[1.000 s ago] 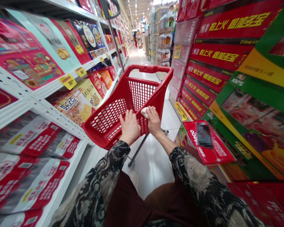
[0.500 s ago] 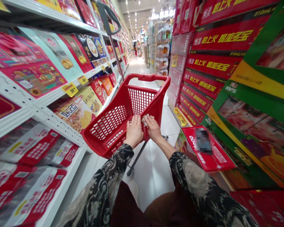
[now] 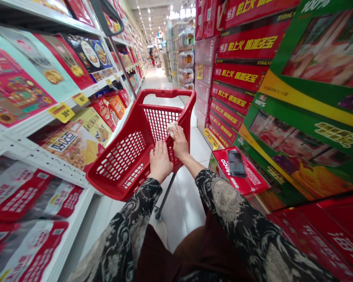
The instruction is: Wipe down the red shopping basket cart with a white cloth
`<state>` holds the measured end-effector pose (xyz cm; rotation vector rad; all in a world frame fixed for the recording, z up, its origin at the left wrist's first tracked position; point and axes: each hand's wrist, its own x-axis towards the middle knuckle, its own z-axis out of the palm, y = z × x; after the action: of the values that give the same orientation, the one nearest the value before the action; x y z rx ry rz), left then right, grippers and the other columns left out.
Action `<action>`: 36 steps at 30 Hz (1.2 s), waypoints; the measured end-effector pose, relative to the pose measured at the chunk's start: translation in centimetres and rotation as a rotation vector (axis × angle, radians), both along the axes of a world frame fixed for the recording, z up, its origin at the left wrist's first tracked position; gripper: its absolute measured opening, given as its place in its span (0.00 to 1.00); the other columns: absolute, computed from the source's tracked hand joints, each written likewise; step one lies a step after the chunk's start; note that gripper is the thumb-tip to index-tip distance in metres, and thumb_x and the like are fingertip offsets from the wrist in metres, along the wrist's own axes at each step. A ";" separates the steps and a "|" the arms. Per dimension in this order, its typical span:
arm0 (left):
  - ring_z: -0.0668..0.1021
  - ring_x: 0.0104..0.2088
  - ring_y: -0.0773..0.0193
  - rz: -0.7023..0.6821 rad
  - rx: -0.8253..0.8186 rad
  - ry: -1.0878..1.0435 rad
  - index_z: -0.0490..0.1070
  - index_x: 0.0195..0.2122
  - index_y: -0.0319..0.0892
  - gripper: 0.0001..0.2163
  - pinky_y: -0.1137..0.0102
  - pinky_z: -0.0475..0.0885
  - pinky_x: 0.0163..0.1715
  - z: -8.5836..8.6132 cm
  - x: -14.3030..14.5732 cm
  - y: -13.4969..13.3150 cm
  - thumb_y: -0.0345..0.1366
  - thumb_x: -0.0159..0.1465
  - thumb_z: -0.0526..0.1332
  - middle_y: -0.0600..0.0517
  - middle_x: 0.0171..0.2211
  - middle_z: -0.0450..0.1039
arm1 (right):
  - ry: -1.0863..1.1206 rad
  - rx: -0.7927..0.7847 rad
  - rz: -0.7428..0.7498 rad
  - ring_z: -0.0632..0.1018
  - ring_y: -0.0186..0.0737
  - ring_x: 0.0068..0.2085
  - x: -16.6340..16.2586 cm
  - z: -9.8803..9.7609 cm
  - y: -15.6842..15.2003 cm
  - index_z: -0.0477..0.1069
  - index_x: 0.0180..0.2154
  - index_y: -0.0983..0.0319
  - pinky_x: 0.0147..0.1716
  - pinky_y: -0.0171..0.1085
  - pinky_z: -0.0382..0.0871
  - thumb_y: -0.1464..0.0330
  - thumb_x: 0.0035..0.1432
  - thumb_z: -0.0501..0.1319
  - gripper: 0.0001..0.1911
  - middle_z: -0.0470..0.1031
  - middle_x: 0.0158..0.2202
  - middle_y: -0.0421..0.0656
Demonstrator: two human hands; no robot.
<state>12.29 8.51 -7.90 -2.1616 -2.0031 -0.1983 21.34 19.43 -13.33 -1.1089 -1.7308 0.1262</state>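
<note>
A red plastic shopping cart basket [image 3: 126, 145] with lattice walls stands tilted in front of me on a grey metal frame. My left hand [image 3: 160, 161] lies over its near side rim, with the fingers together and pointing inward; the thumb is hidden, and the hand grips the rim. Farther along the same side, my right hand [image 3: 180, 144] is closed on a crumpled whitish cloth [image 3: 173, 128]. The cloth is pressed against the upper part of the basket's side.
Shelves with snack boxes [image 3: 73, 141] and price tags line the left, close to the basket. Stacked red drink cartons [image 3: 238, 74] and green juice boxes [image 3: 297, 149] border the right. A red box [image 3: 244, 172] juts out near my right arm. The tiled aisle [image 3: 159, 78] runs ahead.
My right hand has slid forward and up along the basket's side with the cloth, away from my left hand. My left hand stays on the rim. The view has turned slightly right.
</note>
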 end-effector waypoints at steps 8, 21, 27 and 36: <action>0.55 0.65 0.51 -0.089 -0.079 -0.180 0.48 0.63 0.27 0.36 0.57 0.56 0.62 1.2 -1.1 1.2 0.31 0.52 0.57 0.34 0.65 0.51 | -0.003 -0.111 0.026 0.60 0.39 0.64 -0.1 -1.4 -2.4 0.62 0.59 0.65 0.64 0.43 0.55 0.80 0.57 0.48 0.28 0.61 0.62 0.49; 0.70 0.56 0.53 0.185 -0.291 -0.118 0.52 0.59 0.32 0.29 0.65 0.64 0.53 1.1 -6.0 -5.3 0.33 0.56 0.57 0.37 0.55 0.66 | -0.308 -0.171 0.140 0.54 0.44 0.66 -1.2 5.2 -6.4 0.64 0.56 0.60 0.62 0.50 0.52 0.78 0.63 0.47 0.22 0.58 0.64 0.45; 0.72 0.54 0.50 0.182 -0.253 -0.199 0.60 0.53 0.35 0.23 0.61 0.66 0.50 1.8 -2.6 -5.0 0.33 0.55 0.56 0.38 0.51 0.70 | -0.423 -0.163 0.194 0.59 0.43 0.62 -1.0 5.4 -7.3 0.69 0.49 0.61 0.60 0.46 0.53 0.71 0.66 0.49 0.14 0.65 0.59 0.46; 0.71 0.55 0.56 -0.049 -0.149 -0.392 0.60 0.54 0.34 0.24 0.65 0.66 0.52 1.3 -1.5 -5.4 0.30 0.55 0.56 0.39 0.52 0.70 | -0.434 -0.160 0.163 0.65 0.42 0.55 2.0 5.8 -7.3 0.71 0.44 0.59 0.53 0.43 0.60 0.70 0.66 0.51 0.12 0.70 0.53 0.44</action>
<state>10.84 3.06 -6.61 -2.4191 -2.2289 -0.5336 23.37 12.14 -7.54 -1.1699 -2.2322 0.1341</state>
